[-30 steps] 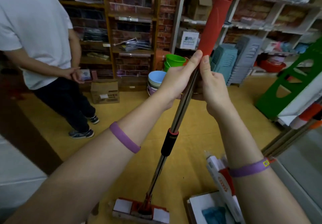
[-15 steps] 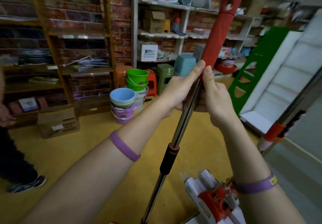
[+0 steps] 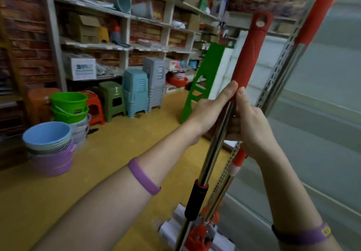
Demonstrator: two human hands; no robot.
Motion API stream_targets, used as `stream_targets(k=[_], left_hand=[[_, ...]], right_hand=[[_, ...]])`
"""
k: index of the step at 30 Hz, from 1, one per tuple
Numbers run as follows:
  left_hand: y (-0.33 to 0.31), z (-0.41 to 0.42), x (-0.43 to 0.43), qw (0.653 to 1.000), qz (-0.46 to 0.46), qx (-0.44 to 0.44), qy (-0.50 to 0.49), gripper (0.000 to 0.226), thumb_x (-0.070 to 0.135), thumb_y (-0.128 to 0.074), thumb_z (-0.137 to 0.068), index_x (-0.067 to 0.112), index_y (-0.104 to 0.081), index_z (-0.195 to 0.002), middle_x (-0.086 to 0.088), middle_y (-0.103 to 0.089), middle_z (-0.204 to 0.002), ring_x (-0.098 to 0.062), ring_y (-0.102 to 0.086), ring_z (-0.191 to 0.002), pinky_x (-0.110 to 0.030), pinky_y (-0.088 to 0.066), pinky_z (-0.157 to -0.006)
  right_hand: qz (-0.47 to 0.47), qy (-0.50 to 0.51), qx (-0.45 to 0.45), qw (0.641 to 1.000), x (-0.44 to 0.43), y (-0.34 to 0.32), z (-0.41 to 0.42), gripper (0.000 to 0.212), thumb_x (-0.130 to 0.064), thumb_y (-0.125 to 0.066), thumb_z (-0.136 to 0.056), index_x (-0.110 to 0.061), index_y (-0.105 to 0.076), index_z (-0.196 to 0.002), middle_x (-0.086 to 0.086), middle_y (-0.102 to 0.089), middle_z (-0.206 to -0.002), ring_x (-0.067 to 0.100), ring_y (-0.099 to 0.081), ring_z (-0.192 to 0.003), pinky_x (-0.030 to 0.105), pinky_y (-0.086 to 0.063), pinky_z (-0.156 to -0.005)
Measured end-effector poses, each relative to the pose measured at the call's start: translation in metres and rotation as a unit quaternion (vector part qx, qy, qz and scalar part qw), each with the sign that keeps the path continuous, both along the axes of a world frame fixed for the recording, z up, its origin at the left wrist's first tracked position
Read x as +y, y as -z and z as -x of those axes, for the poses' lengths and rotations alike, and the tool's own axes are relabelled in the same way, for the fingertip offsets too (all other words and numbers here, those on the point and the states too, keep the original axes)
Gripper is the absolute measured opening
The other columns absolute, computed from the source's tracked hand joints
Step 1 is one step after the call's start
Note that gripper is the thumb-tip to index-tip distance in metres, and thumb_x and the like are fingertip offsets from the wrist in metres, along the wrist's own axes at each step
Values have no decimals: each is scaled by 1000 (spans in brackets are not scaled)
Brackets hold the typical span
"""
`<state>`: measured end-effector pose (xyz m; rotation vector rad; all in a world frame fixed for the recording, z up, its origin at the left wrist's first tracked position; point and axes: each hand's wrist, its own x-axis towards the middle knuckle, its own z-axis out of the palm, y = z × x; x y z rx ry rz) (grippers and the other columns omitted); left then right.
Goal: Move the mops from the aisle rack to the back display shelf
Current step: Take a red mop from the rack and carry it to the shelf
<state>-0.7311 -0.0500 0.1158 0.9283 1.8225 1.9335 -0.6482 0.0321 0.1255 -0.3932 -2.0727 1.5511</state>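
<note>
Mop (image 3: 249,55) in left hand (image 3: 207,114), right hand (image 3: 252,126)

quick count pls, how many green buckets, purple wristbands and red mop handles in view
green buckets: 2
purple wristbands: 2
red mop handles: 2
total: 6

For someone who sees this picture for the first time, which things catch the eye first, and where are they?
The red-handled mop stands in the centre, its steel pole gripped by the left hand and the right hand just below the red grip. At the left, green buckets are stacked near coloured plastic stools.
</note>
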Motion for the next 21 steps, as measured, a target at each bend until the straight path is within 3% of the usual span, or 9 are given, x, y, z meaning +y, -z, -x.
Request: stream_targets(k=[3, 5, 7, 10, 15, 21], left_hand=[[-5, 10, 16, 998, -17, 8, 61, 49, 75, -46, -83, 34, -70, -75, 11, -74, -81, -1, -69, -77, -24, -50, -72], [-11, 16, 27, 996, -13, 8, 91, 50, 76, -45, -83, 34, -70, -74, 11, -74, -80, 2, -68, -71, -21, -49, -66], [-15, 18, 37, 992, 2, -3, 122, 64, 82, -45, -78, 26, -75, -86, 5, -76, -84, -6, -72, -75, -25, -52, -66], [-21, 16, 48, 988, -6, -4, 155, 85, 91, -45, -64, 22, -75, -102, 3, -77, -94, -11, -73, -86, -32, -57, -79], [-35, 10, 56, 984, -21, 0, 176, 92, 91, -44, -54, 20, -73, -105, -1, -76, -94, -18, -73, -86, -38, -58, -80], [-60, 6, 62, 980, -7, 23, 196, 87, 89, -43, -58, 17, -75, -96, -2, -76, -83, -17, -74, -75, -36, -59, -71]], right_hand=[[-21, 72, -5, 997, 10, -4, 6, 74, -70, -39, -92, -6, -75, -86, 21, -74, -75, 37, -75, -72, 59, -60, -75], [-35, 124, -1, 992, 15, -8, 7, 82, -78, -42, -86, -4, -75, -78, 25, -73, -76, 44, -73, -75, 65, -57, -75], [-33, 163, 5, 986, 16, -14, 5, 77, -73, -41, -90, -5, -74, -76, 22, -74, -74, 41, -74, -73, 63, -58, -76], [-32, 198, 11, 980, 14, -22, 1, 72, -64, -39, -95, -4, -73, -79, 18, -75, -73, 34, -75, -70, 56, -61, -74], [-40, 241, 39, 969, 16, -33, -5, 67, -63, -40, -95, -7, -73, -76, 10, -74, -67, 23, -75, -63, 37, -62, -59], [-63, 252, 70, 963, 26, -48, -8, 67, -65, -39, -94, -12, -72, -70, 10, -75, -68, 23, -75, -65, 44, -63, -68]])
